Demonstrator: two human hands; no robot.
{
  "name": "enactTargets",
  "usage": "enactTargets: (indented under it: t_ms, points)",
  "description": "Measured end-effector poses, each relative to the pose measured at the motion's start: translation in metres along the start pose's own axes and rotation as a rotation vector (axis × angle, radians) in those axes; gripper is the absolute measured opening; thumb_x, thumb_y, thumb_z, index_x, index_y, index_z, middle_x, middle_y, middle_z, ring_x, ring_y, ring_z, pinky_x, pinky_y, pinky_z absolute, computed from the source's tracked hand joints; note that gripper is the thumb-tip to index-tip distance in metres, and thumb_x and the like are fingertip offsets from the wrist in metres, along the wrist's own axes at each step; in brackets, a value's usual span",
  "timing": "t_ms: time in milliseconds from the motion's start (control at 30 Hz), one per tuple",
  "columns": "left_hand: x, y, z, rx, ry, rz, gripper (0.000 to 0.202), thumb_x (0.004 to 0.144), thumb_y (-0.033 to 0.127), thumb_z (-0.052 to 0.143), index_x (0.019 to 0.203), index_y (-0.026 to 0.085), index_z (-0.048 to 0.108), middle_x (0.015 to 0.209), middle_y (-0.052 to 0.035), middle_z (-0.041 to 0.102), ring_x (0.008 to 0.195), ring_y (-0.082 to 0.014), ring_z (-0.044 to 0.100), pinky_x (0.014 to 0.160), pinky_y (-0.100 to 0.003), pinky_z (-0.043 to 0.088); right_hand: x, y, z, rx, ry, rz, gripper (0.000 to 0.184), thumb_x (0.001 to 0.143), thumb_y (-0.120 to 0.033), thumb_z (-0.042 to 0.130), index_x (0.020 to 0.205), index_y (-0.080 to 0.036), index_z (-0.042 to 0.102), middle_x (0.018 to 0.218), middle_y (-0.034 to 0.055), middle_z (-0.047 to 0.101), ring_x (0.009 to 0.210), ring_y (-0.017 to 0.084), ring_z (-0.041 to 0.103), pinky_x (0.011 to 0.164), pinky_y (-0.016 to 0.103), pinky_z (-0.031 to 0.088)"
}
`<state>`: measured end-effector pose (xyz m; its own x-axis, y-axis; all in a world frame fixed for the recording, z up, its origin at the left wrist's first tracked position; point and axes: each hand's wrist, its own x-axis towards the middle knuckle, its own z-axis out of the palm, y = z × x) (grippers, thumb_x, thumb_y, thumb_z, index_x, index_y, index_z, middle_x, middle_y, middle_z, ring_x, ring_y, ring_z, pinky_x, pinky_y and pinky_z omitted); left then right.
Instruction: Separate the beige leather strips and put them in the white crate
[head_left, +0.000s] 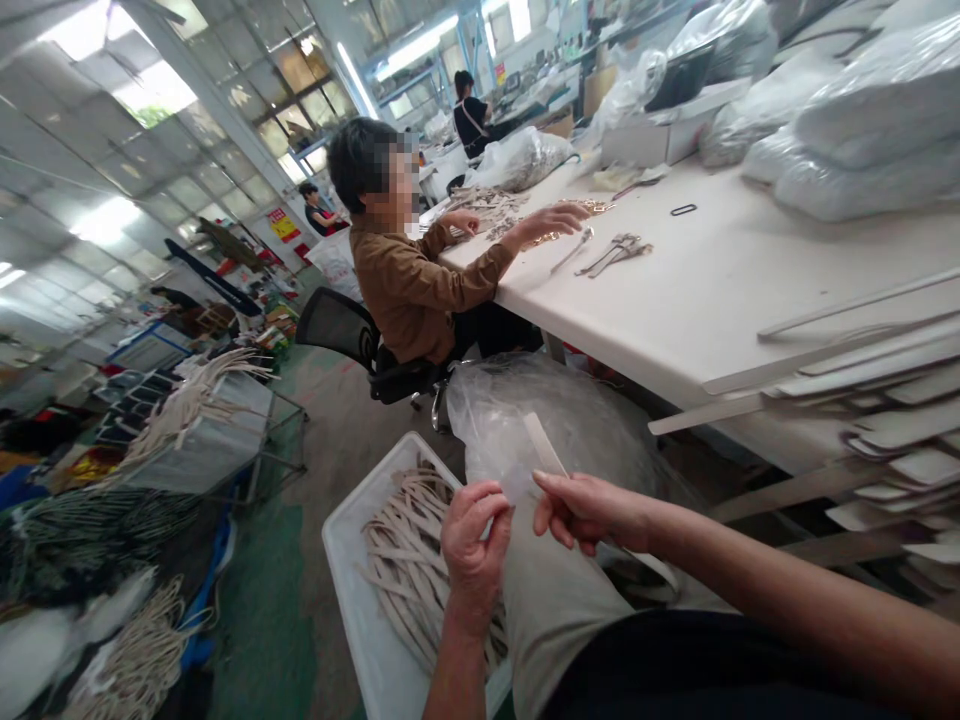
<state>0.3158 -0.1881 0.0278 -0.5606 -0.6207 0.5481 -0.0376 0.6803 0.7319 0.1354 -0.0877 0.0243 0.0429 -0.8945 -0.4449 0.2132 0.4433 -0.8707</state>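
Note:
My right hand (589, 512) is closed, thumb on top, around a pale flat strap (545, 443). One end of the strap sticks up past the thumb. Close beside it on the left, my left hand (474, 535) has thumb and forefinger pinched together. A small translucent patch (516, 484) shows by its fingertips; whether it is a held film or part of the plastic behind, I cannot tell. Below and left of my hands stands a white plastic bin (349, 560) with many beige straps (409, 540) in it. A clear plastic bag (495, 400) lies behind my hands.
A long white table (675, 270) runs along the right, with stacked pale strips (907, 430) jutting over its near edge. A co-worker in a brown jacket (427, 275) sits at it, reaching over small metal pieces. Wrapped bundles (870, 130) lie farther back. A strap-laden rack (217, 430) stands left.

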Motion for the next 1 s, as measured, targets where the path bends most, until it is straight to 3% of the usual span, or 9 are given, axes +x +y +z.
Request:
enactTargets:
  t_ms: [67, 167, 300, 367, 433, 567, 800, 900, 1000]
  points:
    - [0.0, 0.003, 0.0, 0.082, -0.077, 0.159, 0.019, 0.089, 0.018, 0.068, 0.097, 0.03, 0.079, 0.106, -0.0061, 0.077, 0.101, -0.0224, 0.07, 0.092, -0.037, 0.056, -0.001, -0.004, 0.006, 0.056, -0.067, 0.031, 0.068, 0.088, -0.075, 0.035, 0.076, -0.016, 0.067, 0.052, -0.0022, 0.051, 0.038, 0.007, 0.026, 0.04, 0.022, 0.04]
    - [-0.004, 0.007, 0.0, 0.174, -0.134, 0.3, 0.025, 0.088, 0.016, 0.068, 0.102, 0.033, 0.079, 0.106, -0.0066, 0.077, 0.107, -0.0237, 0.07, 0.095, -0.039, 0.057, 0.001, -0.005, 0.008, 0.092, -0.008, 0.008, 0.049, 0.078, -0.068, 0.054, 0.066, -0.021, 0.053, 0.05, -0.0072, 0.041, 0.041, 0.007, 0.029, 0.041, 0.02, 0.038]
    - [-0.023, 0.005, 0.003, 0.192, -0.165, 0.276, 0.03, 0.087, 0.014, 0.069, 0.107, 0.035, 0.078, 0.109, -0.0056, 0.077, 0.11, -0.024, 0.068, 0.1, -0.04, 0.054, 0.004, -0.005, 0.003, 0.03, 0.083, -0.064, 0.032, 0.068, -0.047, 0.067, 0.06, -0.022, 0.048, 0.049, -0.0082, 0.038, 0.044, 0.008, 0.035, 0.042, 0.02, 0.033]
    - [-0.035, 0.004, 0.007, 0.126, -0.07, 0.094, 0.021, 0.087, 0.02, 0.072, 0.103, 0.031, 0.078, 0.107, -0.0058, 0.077, 0.106, -0.024, 0.069, 0.099, -0.039, 0.052, 0.005, -0.005, 0.001, -0.049, 0.134, -0.099, 0.023, 0.067, -0.038, 0.067, 0.059, -0.02, 0.054, 0.05, -0.0065, 0.043, 0.046, 0.008, 0.039, 0.043, 0.02, 0.034]
    - [-0.045, 0.003, 0.011, -0.05, -0.003, -0.246, 0.014, 0.085, 0.034, 0.075, 0.097, 0.025, 0.077, 0.099, -0.0063, 0.077, 0.096, -0.0234, 0.069, 0.092, -0.036, 0.053, 0.005, -0.005, 0.001, -0.139, 0.177, -0.121, 0.017, 0.069, -0.033, 0.066, 0.06, -0.019, 0.06, 0.049, -0.0053, 0.048, 0.046, 0.009, 0.042, 0.044, 0.021, 0.035]
    - [-0.054, 0.008, 0.022, -0.537, -0.217, -0.918, 0.042, 0.073, 0.053, 0.083, 0.095, 0.017, 0.08, 0.084, -0.0053, 0.076, 0.076, -0.019, 0.065, 0.074, -0.029, 0.051, 0.006, -0.003, 0.005, -0.295, 0.219, -0.156, 0.016, 0.072, -0.024, 0.065, 0.057, -0.019, 0.062, 0.05, -0.0036, 0.055, 0.049, 0.011, 0.048, 0.048, 0.022, 0.036]
    - [-0.055, 0.012, 0.034, -0.716, -0.264, -1.133, 0.039, 0.059, 0.044, 0.095, 0.071, 0.009, 0.079, 0.065, -0.0058, 0.072, 0.064, -0.0134, 0.059, 0.067, -0.025, 0.047, 0.009, 0.002, 0.008, -0.43, 0.229, -0.174, 0.021, 0.077, -0.023, 0.064, 0.057, -0.019, 0.06, 0.051, -0.0022, 0.058, 0.05, 0.011, 0.049, 0.049, 0.023, 0.034]
    - [-0.056, 0.008, 0.032, -0.826, -0.148, -1.214, 0.045, 0.053, 0.045, 0.097, 0.075, 0.011, 0.077, 0.069, -0.0053, 0.073, 0.063, -0.0139, 0.062, 0.065, -0.026, 0.051, 0.008, 0.002, 0.005, -0.414, 0.154, -0.184, 0.031, 0.089, -0.038, 0.055, 0.065, -0.019, 0.062, 0.059, 0.0008, 0.063, 0.05, 0.013, 0.051, 0.048, 0.023, 0.039]
    - [-0.053, -0.002, 0.022, -0.916, 0.072, -1.245, 0.049, 0.046, 0.043, 0.1, 0.072, 0.014, 0.071, 0.065, 0.0011, 0.068, 0.058, -0.0099, 0.06, 0.061, -0.023, 0.052, 0.0, 0.003, 0.006, -0.382, 0.081, -0.213, 0.041, 0.097, -0.05, 0.039, 0.087, -0.019, 0.064, 0.074, 0.0028, 0.067, 0.049, 0.013, 0.054, 0.047, 0.024, 0.045]
